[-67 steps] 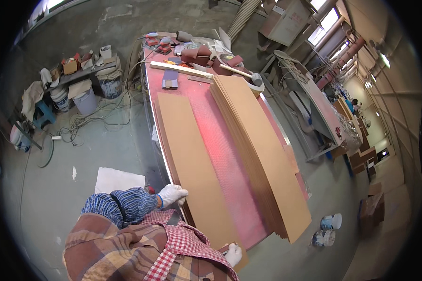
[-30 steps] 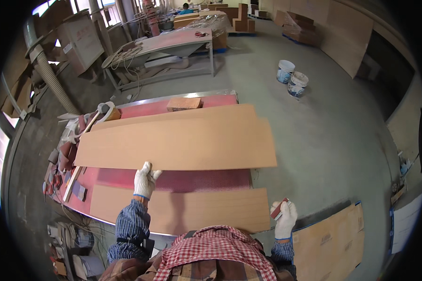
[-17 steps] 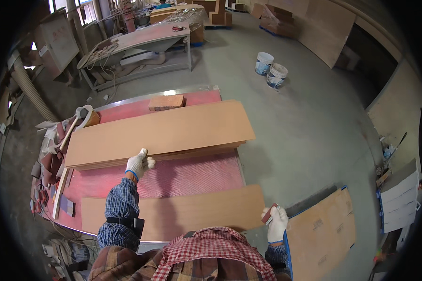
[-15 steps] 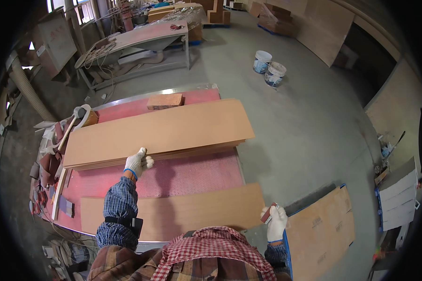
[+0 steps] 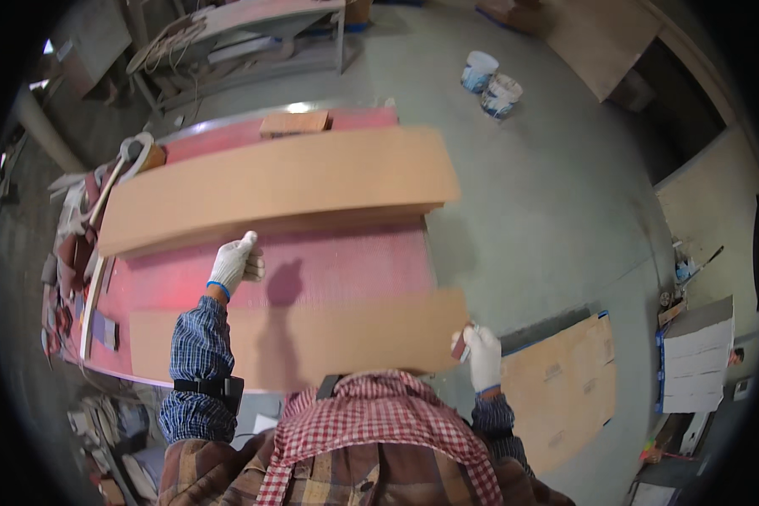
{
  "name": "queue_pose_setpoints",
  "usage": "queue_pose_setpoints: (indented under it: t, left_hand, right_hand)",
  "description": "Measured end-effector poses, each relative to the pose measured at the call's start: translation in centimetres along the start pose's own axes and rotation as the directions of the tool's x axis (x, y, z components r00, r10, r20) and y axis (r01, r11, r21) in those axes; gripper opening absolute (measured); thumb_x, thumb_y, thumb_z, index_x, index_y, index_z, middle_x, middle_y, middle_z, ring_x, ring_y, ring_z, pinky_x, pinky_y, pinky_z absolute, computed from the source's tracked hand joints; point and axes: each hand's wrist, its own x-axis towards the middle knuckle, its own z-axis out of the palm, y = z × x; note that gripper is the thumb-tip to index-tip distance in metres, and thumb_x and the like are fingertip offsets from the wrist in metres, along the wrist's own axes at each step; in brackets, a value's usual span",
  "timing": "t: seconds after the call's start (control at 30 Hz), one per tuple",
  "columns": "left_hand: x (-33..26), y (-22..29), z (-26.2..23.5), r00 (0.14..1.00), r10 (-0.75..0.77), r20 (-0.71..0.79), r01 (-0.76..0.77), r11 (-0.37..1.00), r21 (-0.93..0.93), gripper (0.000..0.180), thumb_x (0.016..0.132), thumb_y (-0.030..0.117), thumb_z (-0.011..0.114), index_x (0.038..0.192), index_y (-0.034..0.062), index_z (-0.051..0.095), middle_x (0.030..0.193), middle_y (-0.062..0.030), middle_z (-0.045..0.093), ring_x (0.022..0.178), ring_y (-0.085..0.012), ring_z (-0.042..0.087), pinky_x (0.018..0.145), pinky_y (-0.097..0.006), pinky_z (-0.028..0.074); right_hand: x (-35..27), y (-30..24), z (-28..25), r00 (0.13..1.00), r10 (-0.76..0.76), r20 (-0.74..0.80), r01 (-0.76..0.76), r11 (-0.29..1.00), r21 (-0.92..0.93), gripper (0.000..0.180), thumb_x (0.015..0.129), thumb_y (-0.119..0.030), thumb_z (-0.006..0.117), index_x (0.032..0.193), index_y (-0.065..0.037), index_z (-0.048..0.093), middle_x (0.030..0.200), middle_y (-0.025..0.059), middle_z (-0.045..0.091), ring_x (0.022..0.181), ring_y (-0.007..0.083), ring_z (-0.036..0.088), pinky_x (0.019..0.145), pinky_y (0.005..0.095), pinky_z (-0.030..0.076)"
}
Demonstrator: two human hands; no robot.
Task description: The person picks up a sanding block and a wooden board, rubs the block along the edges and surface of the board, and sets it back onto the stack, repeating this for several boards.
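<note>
My left hand (image 5: 237,263), in a white knit glove, is beside the front edge of a stack of long tan boards (image 5: 278,181). Its fingers are curled, the thumb points toward the edge, and no held thing shows. My right hand (image 5: 484,354), gloved too, grips a small reddish-brown sanding block (image 5: 460,346). That block is by the right end of a single long tan board (image 5: 354,333), which lies along the near side of the pink-topped table (image 5: 346,257). My shadow falls across this board and the table.
A brick-like block (image 5: 293,124) lies behind the stack. Sandpaper pieces and rolls (image 5: 74,249) crowd the table's left edge. Flat cardboard (image 5: 561,379) lies low at the right. Two buckets (image 5: 501,94) stand on the floor beyond, and another workbench (image 5: 253,29) is at the back.
My left hand has come off the stack's front edge, where its thumb lay on the top board. The right hand still holds the block. The whole view has shifted, so the scene appears higher.
</note>
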Motion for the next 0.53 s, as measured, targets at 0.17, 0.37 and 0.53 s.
queue_pose_setpoints:
  t: [0.17, 0.37, 0.53]
  left_hand:
    - [-6.2, -8.4, -0.2, 0.992, 0.045, -0.114, -0.021, 0.980, 0.200, 0.040, 0.094, 0.039, 0.061, 0.093, -0.0015, 0.063, 0.071, -0.0108, 0.064, 0.059, -0.0197, 0.065, 0.055, -0.031, 0.054]
    - [-15.3, -18.8, 1.3, 0.784, 0.323, -0.531, 0.255, 0.611, 0.749, 0.047, 0.080, 0.037, 0.069, 0.115, 0.0073, 0.061, 0.114, -0.0221, 0.061, 0.100, -0.0415, 0.062, 0.088, -0.048, 0.050]
    - [-18.7, -23.2, 4.8, 0.773, 0.206, -0.600, 0.373, 0.617, 0.693, 0.065, 0.078, 0.042, 0.074, 0.128, 0.0092, 0.050, 0.132, -0.0232, 0.051, 0.120, -0.0408, 0.053, 0.098, -0.047, 0.046]
  right_hand:
    - [5.5, 1.3, -2.5, 0.992, -0.090, 0.093, 0.106, 0.976, -0.190, 0.018, 0.095, -0.017, 0.057, 0.089, -0.001, 0.062, 0.078, 0.0029, 0.063, 0.069, 0.0100, 0.058, 0.063, 0.0265, 0.048]
    - [11.9, 3.5, -7.2, 0.989, -0.013, 0.149, 0.080, 0.890, -0.450, 0.021, 0.093, -0.020, 0.061, 0.083, -0.002, 0.062, 0.075, -0.0004, 0.061, 0.066, 0.0076, 0.054, 0.060, 0.0274, 0.044]
    - [16.2, 7.0, -7.0, 0.914, 0.187, 0.360, -0.059, 0.940, -0.337, 0.019, 0.096, -0.024, 0.060, 0.096, -0.005, 0.063, 0.082, -0.0019, 0.064, 0.072, 0.0105, 0.062, 0.069, 0.0318, 0.053]
